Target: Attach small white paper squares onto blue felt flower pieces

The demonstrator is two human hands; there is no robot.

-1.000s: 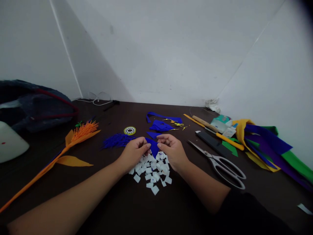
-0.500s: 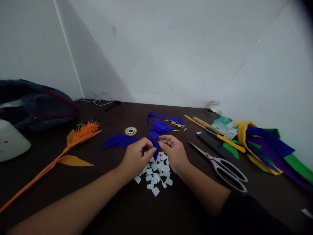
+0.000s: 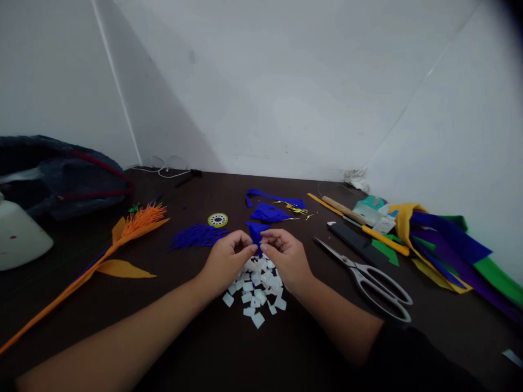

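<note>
Both hands meet over a pile of small white square pieces (image 3: 261, 291). My left hand (image 3: 229, 258) pinches a small blue piece of felt-like cloth (image 3: 260, 249) between thumb and fingers. Close on the other side, my right hand (image 3: 290, 258) is closed on the same blue piece, thumb against forefinger. Most of this piece is covered by the fingers, and it seems to overlap a blue scrap just behind it. Loose blue fringe (image 3: 198, 236) lies beside my left hand. Farther back are more blue offcuts (image 3: 269, 212) with thin yellow bits.
At left lie an orange cloth flower (image 3: 143, 222) and a white container (image 3: 22, 237). Scissors (image 3: 368, 272), a black flat strip (image 3: 355, 244), a yellow cutter (image 3: 384, 239) and coloured cloth strips (image 3: 449, 239) occupy the right. A round pin wheel (image 3: 218, 220) sits behind the fringe.
My fingertips have drawn closer together around the blue piece. It is now turned narrower and more hidden between them.
</note>
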